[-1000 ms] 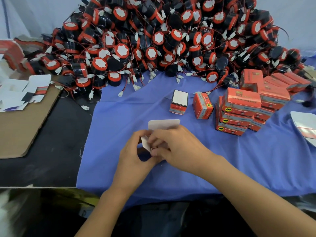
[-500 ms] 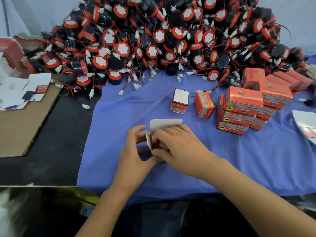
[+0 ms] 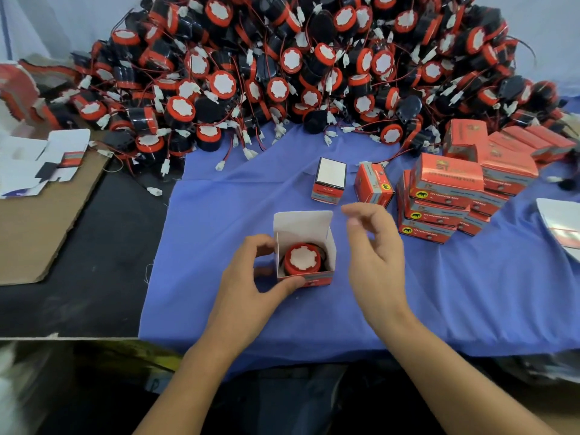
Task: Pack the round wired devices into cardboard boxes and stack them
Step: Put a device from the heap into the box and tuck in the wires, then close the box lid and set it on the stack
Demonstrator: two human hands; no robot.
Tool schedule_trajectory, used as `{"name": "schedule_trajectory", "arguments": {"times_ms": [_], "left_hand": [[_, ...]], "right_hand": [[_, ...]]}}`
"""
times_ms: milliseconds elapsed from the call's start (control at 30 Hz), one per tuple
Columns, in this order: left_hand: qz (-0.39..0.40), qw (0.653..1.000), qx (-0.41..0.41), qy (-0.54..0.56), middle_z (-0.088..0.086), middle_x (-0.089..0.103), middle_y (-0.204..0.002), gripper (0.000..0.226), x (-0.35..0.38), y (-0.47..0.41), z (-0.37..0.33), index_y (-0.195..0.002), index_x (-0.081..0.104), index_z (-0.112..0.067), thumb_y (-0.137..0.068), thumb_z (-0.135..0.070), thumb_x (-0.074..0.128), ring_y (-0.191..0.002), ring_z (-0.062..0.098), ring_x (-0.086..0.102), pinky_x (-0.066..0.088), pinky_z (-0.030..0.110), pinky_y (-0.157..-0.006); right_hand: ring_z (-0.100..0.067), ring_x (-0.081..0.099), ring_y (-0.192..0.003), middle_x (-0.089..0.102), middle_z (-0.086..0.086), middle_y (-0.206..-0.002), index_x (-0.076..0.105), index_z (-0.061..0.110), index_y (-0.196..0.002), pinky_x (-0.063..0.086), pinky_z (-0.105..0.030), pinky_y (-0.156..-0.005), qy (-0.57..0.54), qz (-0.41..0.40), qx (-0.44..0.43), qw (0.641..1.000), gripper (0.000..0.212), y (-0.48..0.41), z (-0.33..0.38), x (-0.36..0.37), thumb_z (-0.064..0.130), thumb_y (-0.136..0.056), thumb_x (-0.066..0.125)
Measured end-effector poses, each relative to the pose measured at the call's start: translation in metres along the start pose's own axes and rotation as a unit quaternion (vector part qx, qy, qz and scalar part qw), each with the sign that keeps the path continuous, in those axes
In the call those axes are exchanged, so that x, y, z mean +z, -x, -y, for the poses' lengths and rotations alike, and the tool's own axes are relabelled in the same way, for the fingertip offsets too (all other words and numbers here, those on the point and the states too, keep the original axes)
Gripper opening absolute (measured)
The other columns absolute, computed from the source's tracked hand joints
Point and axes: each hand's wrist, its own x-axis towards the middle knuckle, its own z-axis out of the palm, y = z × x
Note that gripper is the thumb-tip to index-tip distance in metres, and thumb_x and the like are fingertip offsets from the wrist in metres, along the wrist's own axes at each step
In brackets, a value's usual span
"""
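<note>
The round device (image 3: 303, 260) sat red face up inside the open box (image 3: 301, 226) on the blue cloth (image 3: 423, 302). The left hand (image 3: 248, 287) gripped the open box, thumb on its near wall, fingers curled at its left wall. The right hand (image 3: 376, 259) hovered just right of it, fingers loosely curled, holding nothing. Beyond it stood two single boxes (image 3: 329, 180); beyond and right, stacked closed boxes (image 3: 445, 189); farthest, the device pile (image 3: 298, 67).

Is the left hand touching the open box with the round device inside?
Touching. The head view shows the left hand holding the open box: its thumb lies on the front wall, its fingers curl against the left wall.
</note>
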Motion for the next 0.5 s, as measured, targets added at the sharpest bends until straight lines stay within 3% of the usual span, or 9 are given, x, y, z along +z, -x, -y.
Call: {"name": "schedule_trajectory", "arguments": {"times_ms": [33, 100, 200, 300, 367, 433, 500], "left_hand": [[-0.003, 1.0, 0.011, -0.006, -0.021, 0.063, -0.123, 0.054, 0.001, 0.0, 0.0, -0.116, 0.053, -0.043, -0.076, -0.043, 0.089, -0.111, 0.001, 0.065, 0.054, 0.018, -0.084], [-0.007, 0.999, 0.029, -0.021, -0.022, 0.061, -0.121, 0.052, 0.001, 0.0, -0.001, -0.114, 0.053, -0.045, -0.078, -0.039, 0.088, -0.112, 0.002, 0.063, 0.05, 0.012, -0.085], [-0.001, 0.995, 0.065, -0.073, -0.016, 0.058, -0.121, 0.044, 0.003, 0.0, 0.0, -0.116, 0.058, -0.032, -0.082, -0.034, 0.086, -0.119, 0.009, 0.059, 0.046, 0.013, -0.092], [0.009, 0.995, 0.07, -0.075, -0.013, 0.055, -0.122, 0.023, 0.005, 0.0, -0.001, -0.108, 0.063, -0.023, -0.092, -0.04, 0.066, -0.118, 0.01, 0.058, 0.045, 0.012, -0.091], [0.003, 0.998, 0.055, -0.041, -0.017, 0.057, -0.12, 0.013, 0.005, -0.002, -0.001, -0.106, 0.065, -0.025, -0.1, -0.032, 0.056, -0.114, 0.009, 0.061, 0.05, 0.017, -0.085], [-0.015, 0.999, 0.042, -0.028, -0.02, 0.061, -0.117, 0.01, 0.005, -0.004, 0.001, -0.108, 0.064, -0.029, -0.102, -0.022, 0.058, -0.11, 0.002, 0.063, 0.054, 0.02, -0.081], [-0.019, 1.0, 0.014, 0.011, -0.02, 0.065, -0.116, 0.021, 0.004, -0.004, 0.001, -0.113, 0.056, -0.039, -0.1, -0.025, 0.065, -0.108, -0.001, 0.066, 0.058, 0.024, -0.078]], "right_hand": [[-0.011, 0.064, -0.103, 0.065, 0.005, -0.113, 0.066, 0.027, -0.111, 0.054, -0.035, -0.092, -0.056, 0.009, 0.068, 0.996, 0.023, 0.0, -0.004, -0.002, 0.011, -0.104, 0.051], [-0.011, 0.066, -0.103, 0.068, 0.002, -0.115, 0.066, 0.026, -0.116, 0.054, -0.031, -0.089, -0.118, 0.083, 0.136, 0.98, 0.035, 0.002, -0.012, -0.006, -0.002, -0.103, 0.049], [-0.008, 0.066, -0.106, 0.071, 0.003, -0.119, 0.067, 0.029, -0.12, 0.054, -0.024, -0.086, -0.102, 0.148, 0.114, 0.977, 0.042, 0.003, -0.019, -0.008, -0.005, -0.099, 0.057], [-0.01, 0.066, -0.11, 0.069, 0.005, -0.124, 0.064, 0.031, -0.129, 0.057, -0.026, -0.089, -0.064, 0.185, 0.103, 0.975, 0.045, -0.003, -0.025, -0.007, 0.0, -0.097, 0.064], [-0.009, 0.069, -0.1, 0.072, 0.009, -0.115, 0.067, 0.03, -0.122, 0.057, -0.022, -0.078, -0.029, 0.204, 0.091, 0.974, 0.038, -0.004, -0.029, -0.006, 0.002, -0.097, 0.064], [-0.007, 0.068, -0.087, 0.072, 0.012, -0.106, 0.07, 0.032, -0.112, 0.052, -0.018, -0.069, -0.013, 0.204, 0.077, 0.976, 0.031, -0.003, -0.033, -0.008, 0.006, -0.098, 0.065], [-0.006, 0.068, -0.1, 0.07, 0.016, -0.112, 0.071, 0.034, -0.113, 0.053, -0.019, -0.077, 0.034, 0.202, 0.028, 0.978, 0.03, -0.002, -0.04, -0.012, 0.008, -0.098, 0.066]]}}
